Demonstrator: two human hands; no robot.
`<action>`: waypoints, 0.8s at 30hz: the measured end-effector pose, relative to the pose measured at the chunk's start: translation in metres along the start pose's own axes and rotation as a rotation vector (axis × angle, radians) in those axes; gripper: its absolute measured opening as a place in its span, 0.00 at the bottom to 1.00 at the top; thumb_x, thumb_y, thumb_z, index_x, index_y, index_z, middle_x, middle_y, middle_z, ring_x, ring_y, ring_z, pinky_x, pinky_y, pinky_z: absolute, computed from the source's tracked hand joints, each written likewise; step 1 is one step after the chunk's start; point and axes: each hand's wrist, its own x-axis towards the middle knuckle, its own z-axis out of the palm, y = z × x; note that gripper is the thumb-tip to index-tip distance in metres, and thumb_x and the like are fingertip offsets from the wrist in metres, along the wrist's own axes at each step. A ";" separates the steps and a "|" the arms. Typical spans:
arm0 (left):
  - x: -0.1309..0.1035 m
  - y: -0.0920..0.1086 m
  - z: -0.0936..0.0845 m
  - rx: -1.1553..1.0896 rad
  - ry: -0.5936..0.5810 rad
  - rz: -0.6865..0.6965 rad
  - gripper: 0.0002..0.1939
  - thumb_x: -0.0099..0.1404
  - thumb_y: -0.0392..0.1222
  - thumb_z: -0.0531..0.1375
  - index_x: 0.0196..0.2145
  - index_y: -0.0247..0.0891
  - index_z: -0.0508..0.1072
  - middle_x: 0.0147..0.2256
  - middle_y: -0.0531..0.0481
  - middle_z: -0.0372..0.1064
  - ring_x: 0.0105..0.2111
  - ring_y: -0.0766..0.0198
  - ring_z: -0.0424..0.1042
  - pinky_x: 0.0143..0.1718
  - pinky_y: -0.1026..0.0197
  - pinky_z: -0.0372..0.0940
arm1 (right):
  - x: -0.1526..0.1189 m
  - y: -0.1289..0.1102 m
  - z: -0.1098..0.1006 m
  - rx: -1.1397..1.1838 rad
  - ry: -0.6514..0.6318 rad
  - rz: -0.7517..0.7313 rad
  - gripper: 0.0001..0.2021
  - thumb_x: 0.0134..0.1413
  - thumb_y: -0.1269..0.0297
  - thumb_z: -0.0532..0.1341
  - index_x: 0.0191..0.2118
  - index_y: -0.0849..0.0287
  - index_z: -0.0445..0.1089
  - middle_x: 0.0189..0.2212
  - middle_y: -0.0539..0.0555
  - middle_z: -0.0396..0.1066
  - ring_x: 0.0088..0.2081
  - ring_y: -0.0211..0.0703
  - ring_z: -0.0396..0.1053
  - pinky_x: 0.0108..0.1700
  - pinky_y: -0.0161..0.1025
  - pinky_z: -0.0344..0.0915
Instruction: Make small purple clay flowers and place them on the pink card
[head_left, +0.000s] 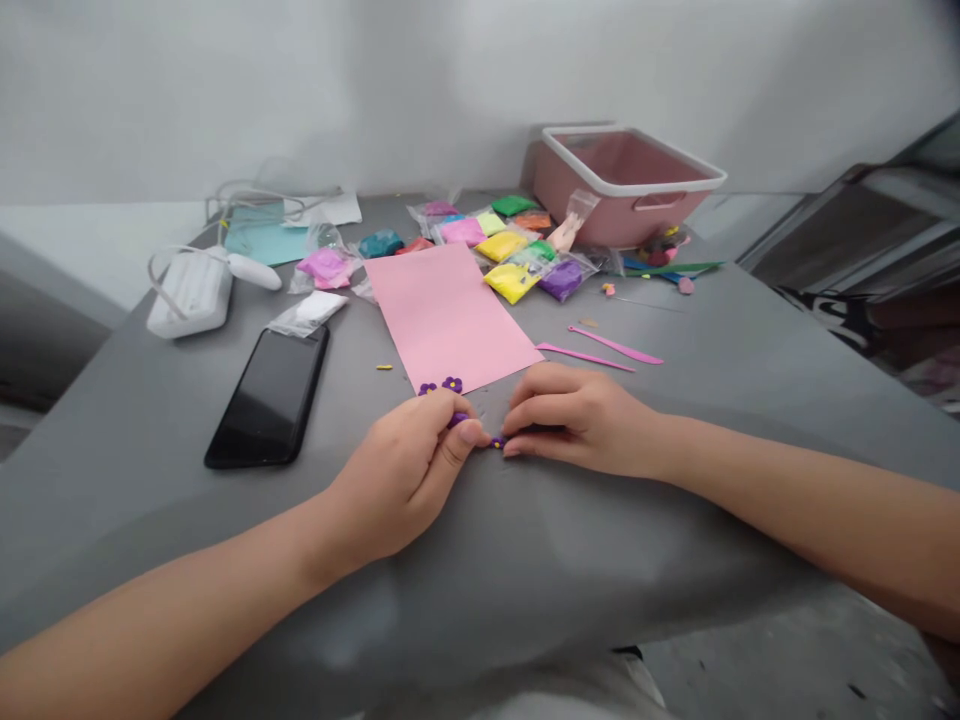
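Note:
Between my two hands, low on the grey table, is a small purple clay flower (497, 442) with a yellow centre. The fingers of my left hand (420, 460) are closed, with a purple clay piece (457, 420) showing between thumb and index finger; the thumb tip is close to the flower. My right hand (577, 418) has its fingertips pressed around the flower's right side. Two finished-looking purple flowers (452, 384) lie just beyond my left hand, at the near edge of a pink paper sheet (454, 310).
A black phone (268, 397) and white power strip (192, 290) lie left. Behind the paper are several bags of coloured clay (512, 281) and a pink basket (637, 190). Pink tools (615, 345) lie right of the paper; a yellow clay bit (384, 367) is left of it.

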 end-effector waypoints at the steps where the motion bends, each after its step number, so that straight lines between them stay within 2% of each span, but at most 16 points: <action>1: 0.000 0.000 0.001 0.005 0.000 0.007 0.12 0.74 0.44 0.47 0.36 0.39 0.66 0.33 0.50 0.73 0.35 0.61 0.73 0.37 0.61 0.63 | 0.000 0.000 0.000 -0.003 0.005 -0.006 0.07 0.60 0.62 0.64 0.37 0.61 0.76 0.32 0.55 0.72 0.35 0.38 0.69 0.38 0.35 0.67; 16: -0.002 0.000 0.001 0.020 0.021 0.032 0.12 0.74 0.43 0.47 0.37 0.39 0.68 0.33 0.50 0.73 0.35 0.62 0.73 0.38 0.62 0.64 | 0.000 0.002 -0.001 0.037 -0.026 -0.045 0.08 0.62 0.71 0.60 0.43 0.61 0.76 0.34 0.55 0.73 0.37 0.37 0.70 0.39 0.35 0.67; 24: -0.002 -0.001 0.001 -0.005 0.022 0.000 0.11 0.74 0.43 0.48 0.36 0.40 0.66 0.34 0.51 0.75 0.36 0.63 0.74 0.38 0.62 0.64 | 0.001 -0.006 0.002 -0.018 0.030 -0.001 0.09 0.58 0.61 0.66 0.37 0.62 0.76 0.33 0.56 0.72 0.36 0.40 0.69 0.39 0.37 0.66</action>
